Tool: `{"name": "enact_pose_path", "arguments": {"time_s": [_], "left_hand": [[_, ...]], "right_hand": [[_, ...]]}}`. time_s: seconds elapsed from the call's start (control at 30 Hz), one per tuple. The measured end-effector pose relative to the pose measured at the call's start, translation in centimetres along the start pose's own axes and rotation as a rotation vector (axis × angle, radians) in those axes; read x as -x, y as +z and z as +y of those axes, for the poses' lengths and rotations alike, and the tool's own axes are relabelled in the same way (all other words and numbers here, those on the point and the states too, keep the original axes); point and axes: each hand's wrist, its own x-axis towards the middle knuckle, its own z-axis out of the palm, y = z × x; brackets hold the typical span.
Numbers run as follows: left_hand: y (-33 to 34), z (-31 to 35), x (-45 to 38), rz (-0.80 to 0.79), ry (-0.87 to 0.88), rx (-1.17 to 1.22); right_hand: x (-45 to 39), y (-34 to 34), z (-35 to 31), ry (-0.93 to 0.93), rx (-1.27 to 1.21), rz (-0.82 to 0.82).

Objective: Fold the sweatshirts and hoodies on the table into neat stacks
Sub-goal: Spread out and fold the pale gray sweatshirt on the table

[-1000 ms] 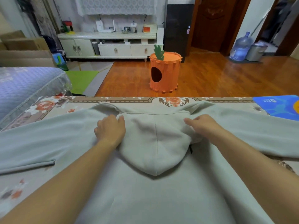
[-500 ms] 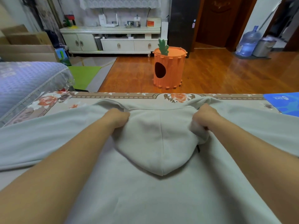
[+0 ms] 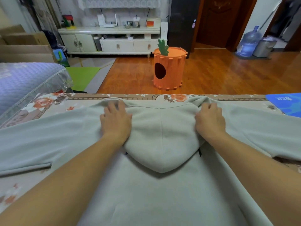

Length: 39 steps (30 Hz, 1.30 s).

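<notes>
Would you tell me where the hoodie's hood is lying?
The hood lies flat at centre, folded down over the hoodie's back, between the left hand and right hand.

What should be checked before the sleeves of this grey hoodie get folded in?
1. Hood lies flat on the back, point toward the person: ok.
2. Left hand and right hand press the shoulders beside the hood: ok.
3. Left sleeve spread out flat: ok.
4. Right sleeve spread out: its end runs out of frame, cannot tell.
5. Blue mat clear of the right sleeve: cannot tell.
6. Hem straight: out of view, cannot tell.
</notes>
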Motion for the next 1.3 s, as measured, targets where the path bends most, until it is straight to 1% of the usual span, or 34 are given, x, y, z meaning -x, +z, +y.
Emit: {"name": "enact_pose_path", "arguments": {"time_s": [0.03, 0.07, 0.1, 0.13, 0.17, 0.2, 0.23, 0.27, 0.3, 0.33, 0.37, 0.4, 0.43, 0.47, 0.53, 0.57, 0.6, 0.67, 0.73, 0.87, 0.9, 0.97, 1.03, 1.07, 1.13, 1.2, 1.3], "left_hand": [[0.1, 1.0, 1.0, 0.052, 0.111, 0.027], [0.2, 2.1, 2.5, 0.051, 0.234, 0.06], [0.6, 3.0, 4.0, 0.013, 0.363, 0.072], [1.0, 3.6, 5.7, -0.07, 0.476, 0.039], [1.3, 3.7, 7.2, -0.203, 0.536, -0.011], [1.2, 3.5, 8.4, -0.351, 0.55, -0.038], [0.9, 3.0, 9.1, -0.459, 0.548, -0.045], [0.4, 2.5, 9.4, -0.518, 0.546, -0.052], [-0.3, 2.2, 9.5, -0.559, 0.551, -0.077], [-0.8, 1.8, 9.5, -0.614, 0.548, -0.108], [-1.3, 1.8, 9.4, -0.673, 0.54, -0.137], [-1.8, 2.1, 9.1, -0.71, 0.535, -0.151], [-2.3, 2.7, 8.7, -0.702, 0.532, -0.149], [-2.6, 3.3, 8.1, -0.635, 0.518, -0.114], [-2.4, 4.2, 5.9, -0.354, 0.472, 0.0], [-1.9, 4.1, 4.6, -0.237, 0.462, 0.011], [-1.2, 3.6, 3.3, -0.191, 0.462, -0.014], [0.8, 1.7, 1.3, -0.26, 0.453, -0.081], [2.2, 0.5, -0.2, -0.318, 0.391, -0.08], [2.5, 1.4, -2.0, -0.314, 0.257, -0.029], [2.5, 1.5, -2.1, -0.309, 0.219, -0.022], [2.8, 1.6, -2.0, -0.291, 0.177, -0.007], [3.1, 1.4, -1.8, -0.267, 0.173, 0.015], [3.2, 1.3, -1.7, -0.249, 0.178, 0.028], [3.4, 1.2, -1.6, -0.21, 0.185, 0.04], [3.5, 1.1, -1.7, -0.189, 0.189, 0.03], [3.6, 1.2, -1.9, -0.181, 0.201, 0.03]], "right_hand": [[0.6, -0.1, -1.0, -0.091, -0.003, 0.098], [1.3, -0.3, -2.0, -0.203, -0.029, 0.168], [2.2, -0.1, -2.9, -0.322, -0.059, 0.193], [3.0, 0.2, -3.5, -0.433, -0.052, 0.123], [3.8, 0.6, -3.7, -0.504, -0.01, -0.028], [4.4, 0.9, -3.4, -0.501, 0.039, -0.236], [4.4, 1.1, -2.9, -0.453, 0.086, -0.431], [4.2, 1.0, -2.4, -0.409, 0.105, -0.545], [3.7, 0.7, -2.4, -0.389, 0.104, -0.575], [3.4, 0.4, -2.8, -0.381, 0.083, -0.549], [3.2, 0.3, -3.4, -0.376, 0.061, -0.464], [3.2, 0.3, -3.8, -0.367, 0.048, -0.344], [3.3, 0.6, -4.0, -0.358, 0.05, -0.258], [3.4, 1.0, -3.9, -0.346, 0.064, -0.261], [3.6, 1.9, -3.1, -0.293, 0.08, -0.413], [3.4, 2.2, -2.7, -0.275, 0.083, -0.463], [3.3, 2.3, -2.5, -0.273, 0.085, -0.479], [3.3, 2.3, -2.5, -0.285, 0.074, -0.452], [3.7, 2.4, -2.5, -0.288, 0.064, -0.418], [2.7, 2.0, -3.1, -0.26, 0.042, -0.495], [1.9, 1.7, -3.5, -0.259, 0.008, -0.457], [0.3, 1.0, -4.1, -0.256, -0.059, -0.29], [-1.2, 1.1, -4.3, -0.3, -0.036, -0.129], [-2.2, 1.2, -4.1, -0.3, -0.031, -0.093], [-4.9, 1.2, -3.2, -0.196, -0.063, -0.108], [-7.8, 1.1, -1.7, -0.117, -0.035, -0.187], [-10.5, 1.0, 0.7, -0.173, 0.05, -0.34]]}}
